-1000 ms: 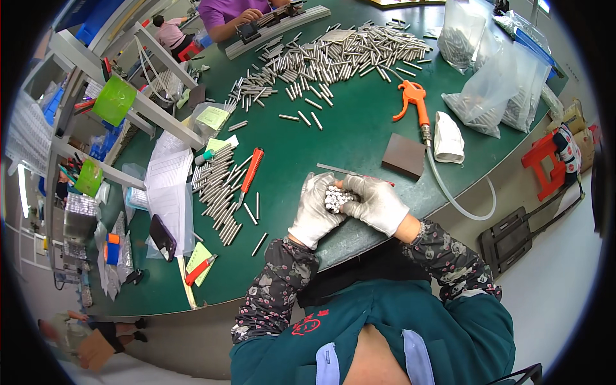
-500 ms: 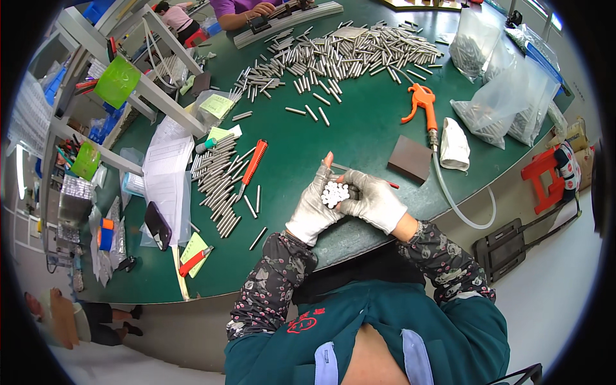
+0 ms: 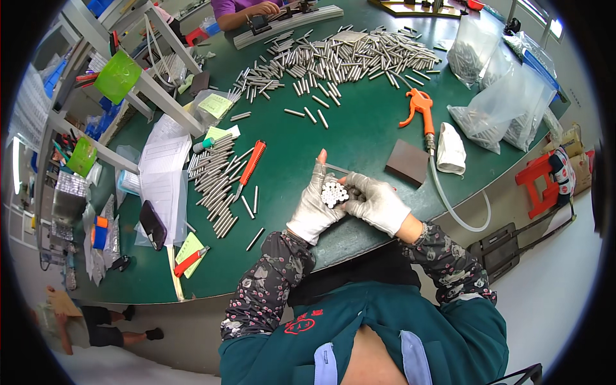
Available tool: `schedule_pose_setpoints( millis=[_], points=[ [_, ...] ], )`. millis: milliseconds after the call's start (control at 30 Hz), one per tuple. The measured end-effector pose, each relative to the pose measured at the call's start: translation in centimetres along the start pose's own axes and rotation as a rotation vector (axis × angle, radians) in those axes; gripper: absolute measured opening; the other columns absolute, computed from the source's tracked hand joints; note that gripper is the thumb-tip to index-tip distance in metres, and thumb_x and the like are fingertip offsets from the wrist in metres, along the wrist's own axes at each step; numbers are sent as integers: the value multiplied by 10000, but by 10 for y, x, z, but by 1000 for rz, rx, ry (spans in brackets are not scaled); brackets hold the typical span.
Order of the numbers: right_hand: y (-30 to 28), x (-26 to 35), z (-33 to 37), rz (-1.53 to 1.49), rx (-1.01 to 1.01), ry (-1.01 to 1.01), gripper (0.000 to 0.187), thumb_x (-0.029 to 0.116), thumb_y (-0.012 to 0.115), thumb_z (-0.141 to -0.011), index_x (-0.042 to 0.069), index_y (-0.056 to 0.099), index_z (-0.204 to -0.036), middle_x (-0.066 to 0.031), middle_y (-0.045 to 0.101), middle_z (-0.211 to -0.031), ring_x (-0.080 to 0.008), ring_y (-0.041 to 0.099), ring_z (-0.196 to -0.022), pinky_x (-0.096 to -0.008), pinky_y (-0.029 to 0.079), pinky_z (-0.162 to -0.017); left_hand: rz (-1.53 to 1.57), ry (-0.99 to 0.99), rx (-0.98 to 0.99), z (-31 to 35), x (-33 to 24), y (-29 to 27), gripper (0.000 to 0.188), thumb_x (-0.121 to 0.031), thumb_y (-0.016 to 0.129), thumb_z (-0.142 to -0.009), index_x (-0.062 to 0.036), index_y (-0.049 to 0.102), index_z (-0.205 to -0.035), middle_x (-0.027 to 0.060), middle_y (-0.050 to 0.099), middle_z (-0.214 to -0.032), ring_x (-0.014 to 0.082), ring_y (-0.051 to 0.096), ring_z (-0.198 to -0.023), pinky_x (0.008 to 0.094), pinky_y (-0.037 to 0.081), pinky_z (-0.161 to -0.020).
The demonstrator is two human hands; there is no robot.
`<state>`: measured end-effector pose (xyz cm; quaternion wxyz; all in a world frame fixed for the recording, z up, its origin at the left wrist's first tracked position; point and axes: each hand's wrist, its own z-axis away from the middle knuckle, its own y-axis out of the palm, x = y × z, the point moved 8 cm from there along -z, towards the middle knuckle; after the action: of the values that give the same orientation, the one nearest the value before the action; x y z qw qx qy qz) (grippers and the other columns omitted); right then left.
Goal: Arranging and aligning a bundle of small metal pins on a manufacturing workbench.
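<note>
A bundle of metal pins (image 3: 334,194) is held between my two hands above the table's near edge, their round bright ends facing up. My left hand (image 3: 312,212), in a worn white glove with bare fingertips, is closed around the bundle, its thumb pointing away from me. My right hand (image 3: 378,206), gloved alike, has its fingers bent against the bundle's right side. A thin grey strip (image 3: 337,169) shows just beyond the right fingers; whether they hold it is unclear. To the left lie loose metal pins (image 3: 215,186) and an orange-handled cutter (image 3: 252,163).
A large pile of pins (image 3: 346,54) covers the far table. At right are a brown block (image 3: 407,162), an orange air gun (image 3: 420,109) with a hose, a white glove (image 3: 451,149) and bags of pins (image 3: 491,115). A phone (image 3: 153,224) and papers (image 3: 163,167) lie left. A co-worker's arm (image 3: 247,14) is across.
The bundle stays in my hands, with the right fingers shifted slightly along its side. The whole view has moved a little. The co-worker's hand across the table has moved slightly right.
</note>
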<state>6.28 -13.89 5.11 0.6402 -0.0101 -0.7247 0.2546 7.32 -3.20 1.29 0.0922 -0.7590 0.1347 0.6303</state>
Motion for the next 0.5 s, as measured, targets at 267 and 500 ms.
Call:
schedule_pose_setpoints(
  millis=[267,500],
  points=[
    [4,-16,-3,-31,22,80,357,68,654,-742,11,531,-1073,-5,521,-725,-67,482,-665,-213,439,-642,87,-2,110,1,-5,8,1116,34,760,-614,-226,59,-1442,-3,536,-950,89,530,-854,220,455,-775],
    [5,-13,-5,34,156,3,403,37,612,-750,-4,489,-1132,-5,512,-718,-70,480,-677,-212,435,-662,-67,-20,50,-2,0,4,1109,37,755,-611,-220,67,-1442,-5,542,-929,90,539,-827,222,457,-771]
  ],
)
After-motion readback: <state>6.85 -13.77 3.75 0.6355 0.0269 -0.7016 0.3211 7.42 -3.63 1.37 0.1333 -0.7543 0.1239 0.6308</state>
